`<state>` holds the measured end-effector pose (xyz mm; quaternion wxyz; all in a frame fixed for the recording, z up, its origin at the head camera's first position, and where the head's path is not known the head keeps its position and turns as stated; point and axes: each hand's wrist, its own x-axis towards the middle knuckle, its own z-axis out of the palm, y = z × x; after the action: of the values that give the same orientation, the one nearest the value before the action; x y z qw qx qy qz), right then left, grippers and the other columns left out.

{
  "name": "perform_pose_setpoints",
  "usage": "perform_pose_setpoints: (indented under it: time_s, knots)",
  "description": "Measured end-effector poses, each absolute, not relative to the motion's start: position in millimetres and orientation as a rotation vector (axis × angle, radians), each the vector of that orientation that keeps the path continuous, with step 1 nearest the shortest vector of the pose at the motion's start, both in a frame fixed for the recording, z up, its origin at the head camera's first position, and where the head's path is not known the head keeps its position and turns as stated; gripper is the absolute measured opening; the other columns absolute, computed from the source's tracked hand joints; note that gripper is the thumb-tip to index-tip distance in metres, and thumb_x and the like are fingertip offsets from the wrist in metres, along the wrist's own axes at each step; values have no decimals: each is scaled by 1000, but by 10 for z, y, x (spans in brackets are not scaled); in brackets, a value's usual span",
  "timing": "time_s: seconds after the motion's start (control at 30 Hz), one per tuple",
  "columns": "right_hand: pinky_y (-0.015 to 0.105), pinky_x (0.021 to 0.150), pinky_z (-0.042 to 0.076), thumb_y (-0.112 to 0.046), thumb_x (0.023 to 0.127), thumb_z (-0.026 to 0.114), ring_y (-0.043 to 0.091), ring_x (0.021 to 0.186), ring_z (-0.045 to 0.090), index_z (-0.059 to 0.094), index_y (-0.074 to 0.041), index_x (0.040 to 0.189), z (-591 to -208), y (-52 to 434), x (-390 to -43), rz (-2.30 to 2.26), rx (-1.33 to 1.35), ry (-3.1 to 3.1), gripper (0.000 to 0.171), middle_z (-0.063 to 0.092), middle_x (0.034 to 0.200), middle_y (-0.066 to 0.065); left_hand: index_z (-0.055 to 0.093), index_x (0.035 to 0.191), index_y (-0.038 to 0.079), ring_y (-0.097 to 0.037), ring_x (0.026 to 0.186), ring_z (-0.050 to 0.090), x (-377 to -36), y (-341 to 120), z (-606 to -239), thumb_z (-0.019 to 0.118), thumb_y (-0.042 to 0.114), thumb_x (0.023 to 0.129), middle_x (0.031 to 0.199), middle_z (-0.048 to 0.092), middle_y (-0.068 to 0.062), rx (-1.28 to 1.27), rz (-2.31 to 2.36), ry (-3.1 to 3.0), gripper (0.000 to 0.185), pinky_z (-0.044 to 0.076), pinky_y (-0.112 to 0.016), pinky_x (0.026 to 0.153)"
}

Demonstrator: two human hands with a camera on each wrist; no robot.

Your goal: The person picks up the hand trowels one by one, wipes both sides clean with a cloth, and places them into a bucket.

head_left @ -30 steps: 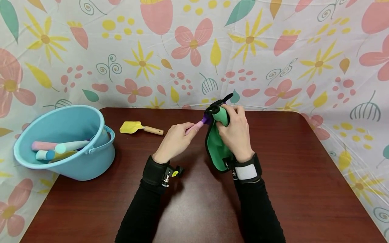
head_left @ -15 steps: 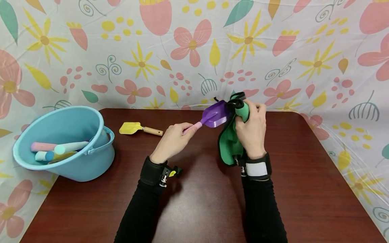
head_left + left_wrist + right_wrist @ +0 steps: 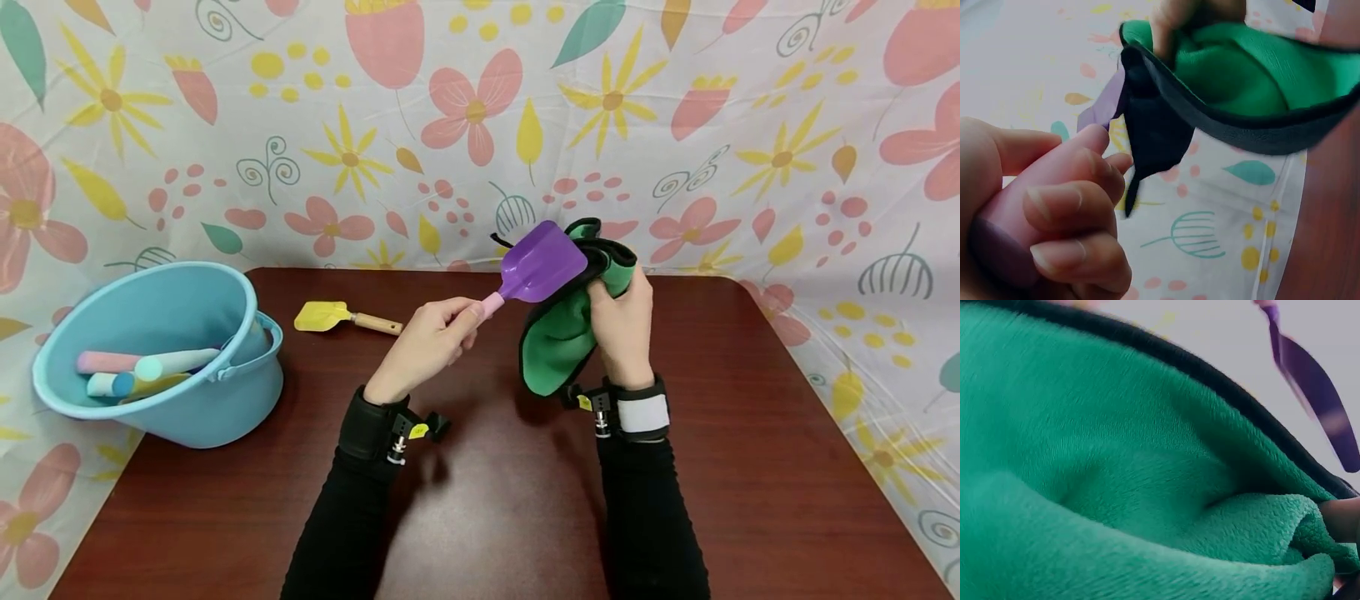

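Note:
My left hand (image 3: 431, 343) grips the pink handle of a purple toy shovel (image 3: 542, 260), whose blade is raised and points up and to the right. In the left wrist view the fingers curl round the handle (image 3: 1035, 175). My right hand (image 3: 626, 329) holds a bunched green cloth (image 3: 557, 346) with black edging. That cloth hangs just right of the blade and overlaps its edge from behind in the head view. Green folds of the cloth (image 3: 1116, 462) fill most of the right wrist view, hiding most of the right fingers; the purple blade (image 3: 1316, 381) shows beyond them.
A light blue bucket (image 3: 240, 417) stands at the left of the brown table (image 3: 480, 517), with several pastel-handled tools inside. Beside it lies a small yellow shovel (image 3: 322, 316) with a wooden handle. A flower-patterned sheet (image 3: 300, 108) hangs behind the table.
The right hand moved the cloth rightward off the purple blade, which it mostly covered a second ago. The left hand then tilted the blade upward, and the cloth spread wider beside it.

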<state>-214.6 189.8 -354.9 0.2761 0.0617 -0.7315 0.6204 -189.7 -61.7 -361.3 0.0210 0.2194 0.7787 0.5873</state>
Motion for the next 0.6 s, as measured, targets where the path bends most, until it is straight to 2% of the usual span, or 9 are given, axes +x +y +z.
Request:
perform_pose_setpoints:
  time_s: [0.13, 0.27, 0.37, 0.5, 0.6]
  knots:
    - [29, 75, 52, -5, 96, 59, 20, 87, 62, 58, -4, 115, -3560, 1816, -2131, 2144, 232, -1770, 19, 60, 102, 12, 65, 97, 11, -18, 50, 41, -1889, -598, -3612, 50, 36, 103, 71, 54, -9, 733, 1868, 2308, 30, 34, -26, 47]
    - [27, 72, 50, -11, 99, 57, 15, 80, 59, 58, -4, 106, -3571, 1731, -2125, 2284, 405, -1700, 10, 58, 92, 8, 65, 96, 6, -20, 50, 42, -1870, -573, -3593, 50, 37, 103, 70, 54, -9, 829, 1842, 2271, 35, 36, -27, 47]
    - [27, 78, 48, -14, 101, 54, 13, 88, 57, 58, -5, 114, -3579, 1694, -2101, 2438, 607, -1597, 16, 57, 101, 6, 63, 94, 5, -21, 50, 42, -1862, -569, -3578, 49, 36, 104, 69, 52, -9, 896, 1804, 2266, 36, 35, -28, 47]
    - [28, 94, 42, -19, 105, 47, 13, 111, 49, 48, -13, 132, -3578, 1695, -2049, 2682, 721, -1496, 29, 47, 125, 3, 62, 90, 7, -21, 50, 41, -1870, -590, -3575, 48, 32, 105, 69, 51, -8, 906, 1772, 2284, 33, 34, -28, 48]
    - [30, 97, 41, -21, 106, 45, 14, 112, 50, 49, -14, 130, -3551, 1706, -2049, 2821, 701, -1409, 26, 48, 125, 2, 63, 89, 8, -22, 51, 41, -1873, -616, -3569, 49, 31, 104, 69, 52, -9, 877, 1773, 2287, 31, 33, -29, 48]
